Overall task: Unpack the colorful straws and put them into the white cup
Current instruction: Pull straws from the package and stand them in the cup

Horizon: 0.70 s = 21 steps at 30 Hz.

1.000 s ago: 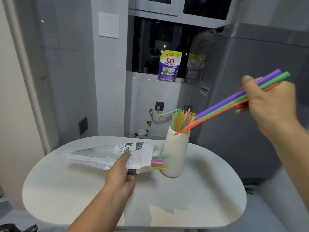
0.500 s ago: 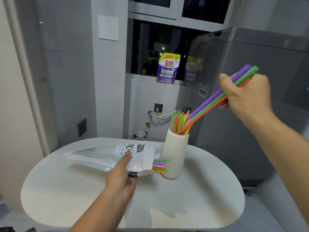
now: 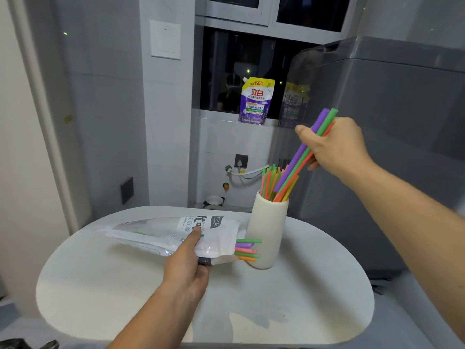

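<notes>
Right hand (image 3: 334, 147) pinches three straws (image 3: 305, 152) near upper ends, lower tips inside white cup (image 3: 268, 230) among others. Left hand (image 3: 187, 267) grips glossy plastic bag (image 3: 176, 235) on round table (image 3: 289, 298); more straws (image 3: 247, 249) poke out. Straws likely light, smooth, semi-stiff: hold mid-shaft, gently.

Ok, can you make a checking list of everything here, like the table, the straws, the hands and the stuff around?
Surface: round white table, glossy.
Job's things: tall white ribbed cup upright, full of colourful straws; white plastic straw bag lying flat, straw ends poking out beside the cup.
Clutter: nothing seen.
Hands: left hand pinning the bag; right hand gripping purple, green and orange straws, tips at the cup mouth.
Cables: white hose on the wall.
Surroundings: grey washing machine, purple detergent pouch on the sill, dark window.
</notes>
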### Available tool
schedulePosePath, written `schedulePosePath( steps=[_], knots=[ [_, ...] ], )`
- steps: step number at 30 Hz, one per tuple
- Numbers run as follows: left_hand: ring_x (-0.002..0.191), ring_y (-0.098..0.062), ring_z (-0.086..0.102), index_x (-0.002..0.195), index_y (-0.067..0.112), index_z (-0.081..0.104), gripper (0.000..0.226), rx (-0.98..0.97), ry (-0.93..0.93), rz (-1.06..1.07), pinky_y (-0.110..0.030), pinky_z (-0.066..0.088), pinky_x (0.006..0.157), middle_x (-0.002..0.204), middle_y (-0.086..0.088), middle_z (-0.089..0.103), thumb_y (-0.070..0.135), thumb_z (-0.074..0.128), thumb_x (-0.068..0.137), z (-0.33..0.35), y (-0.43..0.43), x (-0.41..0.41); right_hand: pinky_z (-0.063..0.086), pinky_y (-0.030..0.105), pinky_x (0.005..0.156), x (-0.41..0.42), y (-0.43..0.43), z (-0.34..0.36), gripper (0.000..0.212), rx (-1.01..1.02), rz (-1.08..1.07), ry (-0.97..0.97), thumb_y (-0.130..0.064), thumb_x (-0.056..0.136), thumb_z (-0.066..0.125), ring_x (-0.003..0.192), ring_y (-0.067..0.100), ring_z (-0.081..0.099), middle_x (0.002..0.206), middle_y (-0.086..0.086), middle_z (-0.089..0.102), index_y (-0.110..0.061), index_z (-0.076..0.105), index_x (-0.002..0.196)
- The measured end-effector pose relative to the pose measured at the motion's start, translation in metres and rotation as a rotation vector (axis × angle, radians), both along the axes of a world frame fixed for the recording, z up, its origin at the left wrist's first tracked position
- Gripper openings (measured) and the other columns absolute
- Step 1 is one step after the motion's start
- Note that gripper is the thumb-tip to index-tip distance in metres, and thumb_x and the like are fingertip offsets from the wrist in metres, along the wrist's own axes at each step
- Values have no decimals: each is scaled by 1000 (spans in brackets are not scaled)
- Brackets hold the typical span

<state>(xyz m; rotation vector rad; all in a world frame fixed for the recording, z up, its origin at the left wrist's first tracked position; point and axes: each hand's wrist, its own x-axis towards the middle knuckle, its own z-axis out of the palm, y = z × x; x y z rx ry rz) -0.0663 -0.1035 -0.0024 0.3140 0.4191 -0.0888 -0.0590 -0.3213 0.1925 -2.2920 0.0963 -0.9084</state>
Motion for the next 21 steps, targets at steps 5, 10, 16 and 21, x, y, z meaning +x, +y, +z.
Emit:
schedulePosePath(
  steps=[5, 10, 16, 21],
  knots=[
    [94, -17, 73, 137, 7, 62, 44, 3, 7, 2, -24, 57, 47, 125, -9, 74, 6, 70, 94, -1, 0, 1, 54, 26, 51, 18, 5, -13, 40, -69, -16, 55, -45, 93, 64, 54, 18, 68, 70, 9, 69, -10, 61, 73],
    [89, -16, 72, 137, 6, 62, 43, 2, 5, 2, -23, 56, 45, 125, -9, 74, 5, 69, 95, 0, 0, 1, 41, 25, 52, 34, 10, -32, 47, -203, -72, 132, -53, 92, 60, 57, 16, 59, 63, 2, 54, -19, 45, 64],
    [91, -17, 73, 136, 7, 62, 43, 29, -5, 3, -24, 57, 46, 123, -8, 74, 5, 69, 94, 2, 1, 0, 49, 37, 65, 42, 9, -43, 46, -163, -20, 255, -69, 82, 60, 86, 28, 59, 78, 4, 55, -29, 46, 64],
    [92, -18, 73, 135, 8, 63, 42, 60, -13, -1, -25, 58, 47, 122, -8, 75, 4, 69, 94, 1, 0, -1, 48, 45, 102, 37, 19, -34, 91, -29, 74, 124, -53, 87, 68, 136, 27, 45, 154, 7, 40, -20, 18, 156]
  ],
)
